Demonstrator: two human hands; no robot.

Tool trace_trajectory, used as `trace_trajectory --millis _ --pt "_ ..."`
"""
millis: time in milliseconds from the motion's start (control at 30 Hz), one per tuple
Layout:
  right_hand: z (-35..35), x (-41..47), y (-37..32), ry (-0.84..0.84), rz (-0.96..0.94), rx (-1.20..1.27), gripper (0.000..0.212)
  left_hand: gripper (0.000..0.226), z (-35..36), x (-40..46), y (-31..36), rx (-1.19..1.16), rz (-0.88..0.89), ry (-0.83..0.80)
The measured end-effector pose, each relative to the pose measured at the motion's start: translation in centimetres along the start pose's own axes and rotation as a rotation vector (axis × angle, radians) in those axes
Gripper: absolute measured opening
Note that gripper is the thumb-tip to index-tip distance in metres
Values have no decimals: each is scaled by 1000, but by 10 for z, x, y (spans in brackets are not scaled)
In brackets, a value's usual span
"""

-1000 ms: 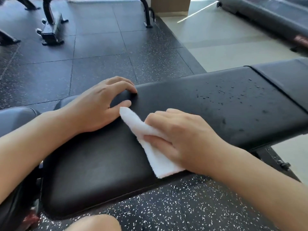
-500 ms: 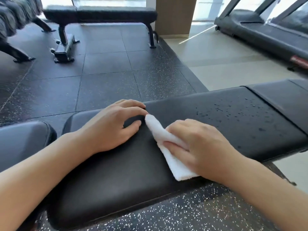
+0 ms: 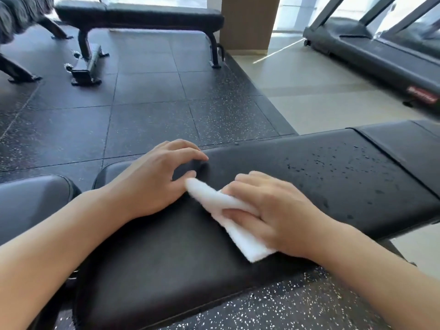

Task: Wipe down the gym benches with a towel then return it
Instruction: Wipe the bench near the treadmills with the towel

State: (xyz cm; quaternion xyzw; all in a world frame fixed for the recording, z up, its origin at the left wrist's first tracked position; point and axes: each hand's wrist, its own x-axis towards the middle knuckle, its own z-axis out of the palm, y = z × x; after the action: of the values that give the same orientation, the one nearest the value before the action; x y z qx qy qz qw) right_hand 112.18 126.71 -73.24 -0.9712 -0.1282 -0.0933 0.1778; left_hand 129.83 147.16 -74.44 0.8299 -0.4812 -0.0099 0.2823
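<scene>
Right hand grips folded white towel on near bench pad; left hand braces, empty. Droplets remain rightward; far bench likely unwiped, towel unreturned.

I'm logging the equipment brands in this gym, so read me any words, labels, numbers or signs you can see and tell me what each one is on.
Red label on the side rail of the treadmill, at its near end: light lettering, too blurred to read.
Nothing readable on the near bench, the towel, the far bench or the floor.
</scene>
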Motion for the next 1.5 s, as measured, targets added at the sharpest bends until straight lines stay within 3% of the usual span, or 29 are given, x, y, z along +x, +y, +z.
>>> trace_trajectory --millis 167,267,433,600,667,800,867,967,1000,1233,1500 --pt "-15 47 62 212 431 -80 12 28 -1 0 0 -42 -35 9" --pt "-7 78 52 219 444 -137 18 27 -3 0 0 -33 -40 -3" --pt "20 73 18 108 186 -83 18 26 -11 1 -8 1 -161 45" --pt "-16 104 62 165 605 -192 20 28 -13 0 -1 -16 -226 36" --pt "3 112 42 186 545 -227 17 28 -15 0 -1 -13 -250 47" --pt "30 84 -1 142 263 -16 19 23 -18 1 -7 31 -331 58" --pt "13 91 22 138 345 17 24 25 -20 1 -9 41 -355 61" --pt "-7 117 55 135 689 -151 33 25 -19 3 -5 35 -334 52" --pt "-1 124 54 137 700 -184 34 25 -18 4 -5 33 -322 51" --pt "31 95 -12 242 433 -18 30 24 -22 5 -8 23 -322 73" --pt "23 101 -22 187 476 22 28 27 -20 10 9 29 -279 0"
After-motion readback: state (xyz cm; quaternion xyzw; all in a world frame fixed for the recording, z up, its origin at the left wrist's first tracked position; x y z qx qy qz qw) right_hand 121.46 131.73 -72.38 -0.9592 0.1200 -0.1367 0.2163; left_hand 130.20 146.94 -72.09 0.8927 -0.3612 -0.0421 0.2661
